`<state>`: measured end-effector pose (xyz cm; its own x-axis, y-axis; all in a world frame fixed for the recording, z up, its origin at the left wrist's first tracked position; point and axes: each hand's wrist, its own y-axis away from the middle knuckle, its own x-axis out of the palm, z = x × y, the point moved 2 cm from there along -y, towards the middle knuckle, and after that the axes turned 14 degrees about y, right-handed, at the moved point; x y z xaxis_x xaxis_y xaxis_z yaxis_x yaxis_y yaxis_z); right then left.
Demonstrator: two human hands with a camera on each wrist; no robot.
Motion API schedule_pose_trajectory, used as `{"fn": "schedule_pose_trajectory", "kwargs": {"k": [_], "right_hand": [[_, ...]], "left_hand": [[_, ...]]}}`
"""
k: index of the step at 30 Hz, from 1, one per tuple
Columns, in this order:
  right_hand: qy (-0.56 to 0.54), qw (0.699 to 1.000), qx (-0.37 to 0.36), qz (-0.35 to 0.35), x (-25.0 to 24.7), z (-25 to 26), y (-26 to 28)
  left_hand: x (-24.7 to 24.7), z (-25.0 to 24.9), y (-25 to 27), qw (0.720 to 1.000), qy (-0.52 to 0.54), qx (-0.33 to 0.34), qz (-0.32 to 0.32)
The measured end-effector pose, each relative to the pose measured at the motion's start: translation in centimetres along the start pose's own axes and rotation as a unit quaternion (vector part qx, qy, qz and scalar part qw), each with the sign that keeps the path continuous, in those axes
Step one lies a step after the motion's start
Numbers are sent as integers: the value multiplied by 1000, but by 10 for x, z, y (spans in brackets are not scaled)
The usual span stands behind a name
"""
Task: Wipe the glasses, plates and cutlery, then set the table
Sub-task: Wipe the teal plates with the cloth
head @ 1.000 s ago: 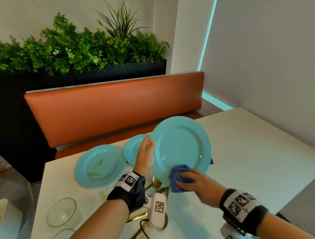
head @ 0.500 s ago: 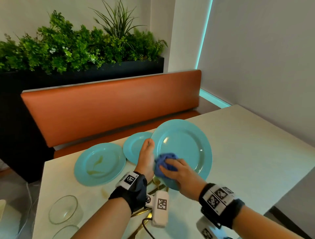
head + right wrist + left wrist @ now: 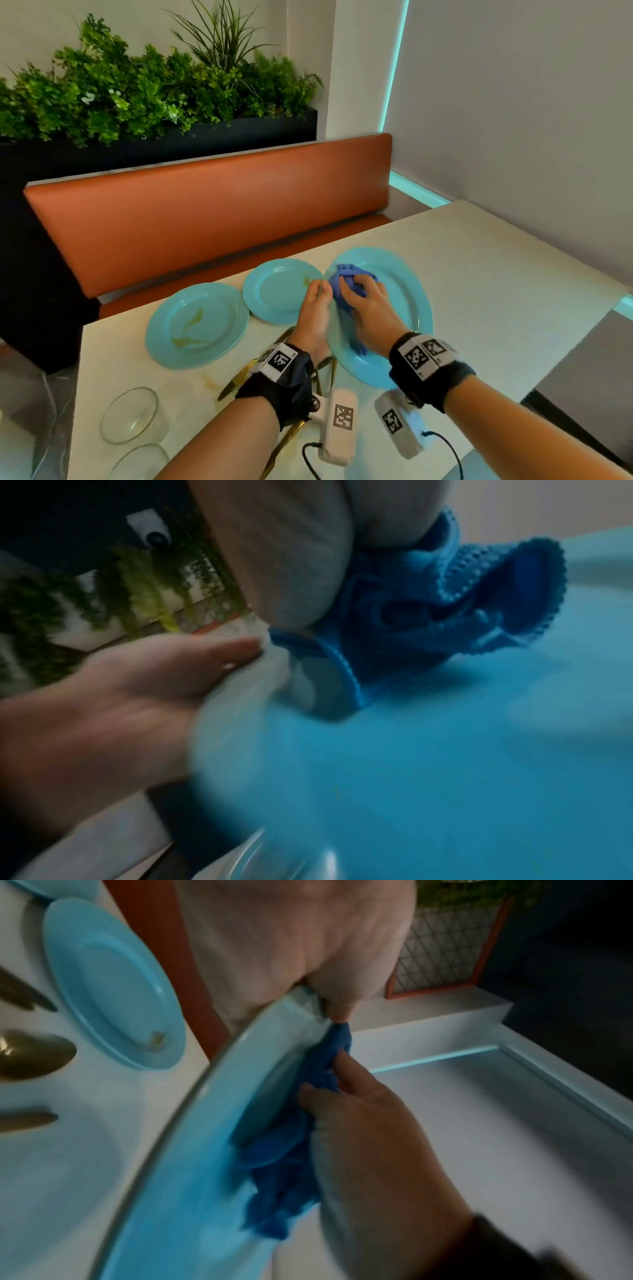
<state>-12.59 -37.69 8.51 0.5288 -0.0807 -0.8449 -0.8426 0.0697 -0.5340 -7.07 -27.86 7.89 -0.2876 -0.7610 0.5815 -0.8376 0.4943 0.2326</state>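
Observation:
A large turquoise plate (image 3: 407,298) is tilted up over the table. My left hand (image 3: 317,301) grips its left rim (image 3: 274,1015), thumb on the front. My right hand (image 3: 366,305) presses a bunched blue cloth (image 3: 349,277) against the plate's upper left face; the cloth (image 3: 428,601) shows crumpled under my fingers in the right wrist view. Two more turquoise plates lie flat to the left: a small one (image 3: 279,291) and a larger one (image 3: 197,323) with yellowish smears. Gold cutlery (image 3: 239,377) lies under my left wrist. Two clear glass bowls (image 3: 132,414) stand at the near left.
The pale table (image 3: 513,291) runs to the right, bordered by a grey wall. An orange bench (image 3: 205,212) stands behind the table, with a dark planter of green plants (image 3: 137,92) above it. A smear marks the tabletop near the cutlery.
My right hand has carried the cloth from the plate's lower edge up to its upper left part. The plate has tipped lower and flatter; my left hand keeps its grip on the rim.

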Motion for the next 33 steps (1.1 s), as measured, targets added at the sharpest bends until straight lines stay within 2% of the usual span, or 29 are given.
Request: {"fn": "schedule_pose_trajectory", "kwargs": {"k": [2, 4, 7, 9, 10, 13, 17, 19, 21, 23, 25, 26, 27, 29, 31, 33], "right_hand": [[-45, 998, -43, 7, 0, 21, 25], [-76, 991, -92, 54, -2, 26, 54], [-42, 976, -183, 108, 0, -1, 101], [11, 969, -195, 154, 1, -37, 123], [36, 970, -170, 168, -1, -56, 129], [78, 982, -30, 168, -7, -96, 116], [36, 990, 117, 72, 3, -94, 74], [-12, 991, 110, 73, 8, -66, 71], [-44, 993, 38, 105, 12, -42, 93], [-78, 979, -25, 187, 11, -38, 122], [-92, 960, -19, 263, 12, -54, 142], [-104, 950, 32, 294, 15, -69, 147], [-119, 936, 113, 310, 17, -85, 150], [-93, 914, 238, 314, 20, -110, 148], [-67, 893, 290, 338, 21, -125, 142], [-56, 883, 317, 341, 20, -130, 132]], "left_hand": [[-7, 0, -2, 999, 1, -10, -40], [-14, 3, -3, 998, -12, -26, -55], [-19, 9, 3, 997, -48, -38, -56], [-18, 11, 6, 997, -50, -50, -38], [-18, 14, 5, 997, -50, -56, -33], [-10, 32, 6, 995, -68, -71, -4], [7, 61, 16, 989, -91, -114, 33], [12, 71, 13, 987, -91, -125, 37], [11, 78, 9, 988, -88, -126, 30], [2, 85, 5, 985, -118, -127, -12], [-11, 96, 2, 979, -131, -152, -44], [-14, 103, 2, 975, -133, -167, -54], [-17, 110, 2, 973, -130, -177, -64], [-21, 127, -2, 971, -131, -188, -66], [-16, 133, -1, 968, -162, -186, -49], [-16, 143, -1, 961, -199, -188, -47]]}}
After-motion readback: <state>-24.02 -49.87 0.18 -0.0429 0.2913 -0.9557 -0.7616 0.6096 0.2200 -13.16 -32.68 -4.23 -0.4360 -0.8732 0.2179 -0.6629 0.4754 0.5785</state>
